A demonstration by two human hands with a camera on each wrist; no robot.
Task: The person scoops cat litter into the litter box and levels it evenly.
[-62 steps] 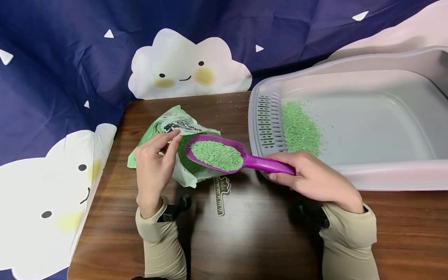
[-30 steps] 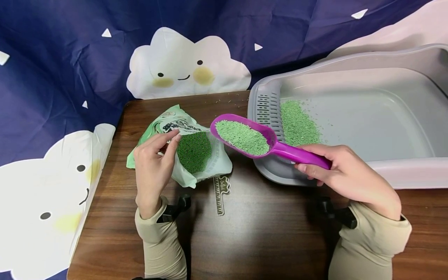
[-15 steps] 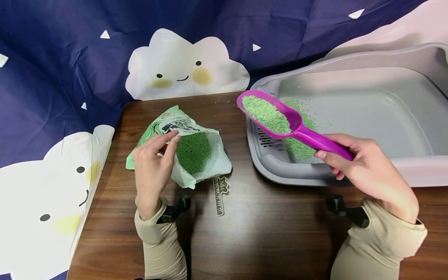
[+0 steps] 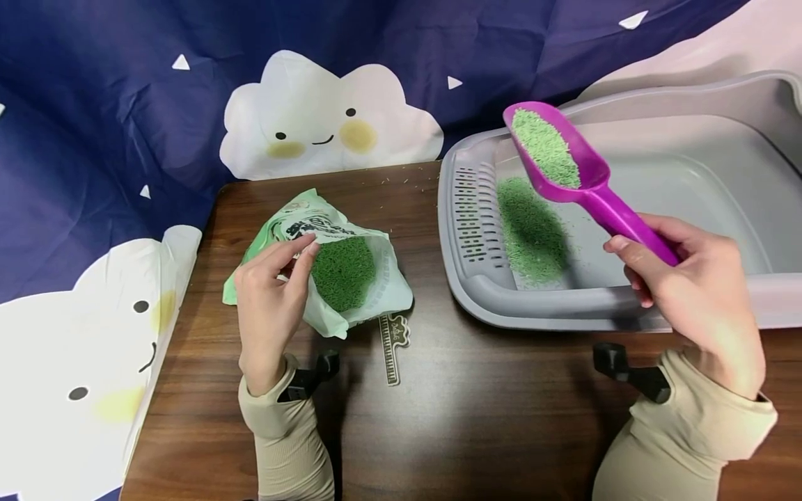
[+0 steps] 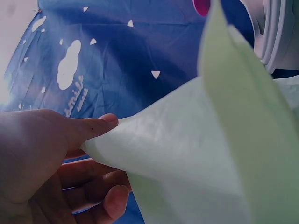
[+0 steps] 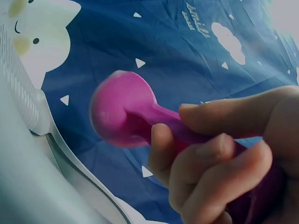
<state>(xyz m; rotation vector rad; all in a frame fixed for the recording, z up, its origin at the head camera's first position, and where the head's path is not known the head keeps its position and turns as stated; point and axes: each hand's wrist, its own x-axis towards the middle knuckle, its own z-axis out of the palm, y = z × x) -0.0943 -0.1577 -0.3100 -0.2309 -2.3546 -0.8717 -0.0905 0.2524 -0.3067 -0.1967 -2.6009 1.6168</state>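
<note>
My right hand (image 4: 702, 285) grips the handle of a purple scoop (image 4: 592, 163), held up over the left part of a grey litter box (image 4: 489, 296). Pale green litter pellets (image 4: 545, 147) lie heaped in the scoop's bowl. Below it, a pile of green pellets (image 4: 532, 257) lies on the box floor under the scoop's shadow. With thumb and finger, my left hand (image 4: 269, 306) pinches the edge of an opened litter bag (image 4: 391, 282), seen close up as a pale sheet (image 5: 177, 140) in the left wrist view. Green pellets (image 4: 344, 275) fill the bag's mouth.
A slotted strip (image 4: 474, 216) runs along the box's left side. A small flat comb-shaped piece (image 4: 391, 351) lies on the wooden table (image 4: 470, 410) in front of the bag. Stray pellets dot the table's back edge, before a blue cloud-patterned cloth (image 4: 376, 35).
My right hand has carried the loaded scoop from over the bag rightward and away from me, over the litter box. The left hand and the bag stay in place.
</note>
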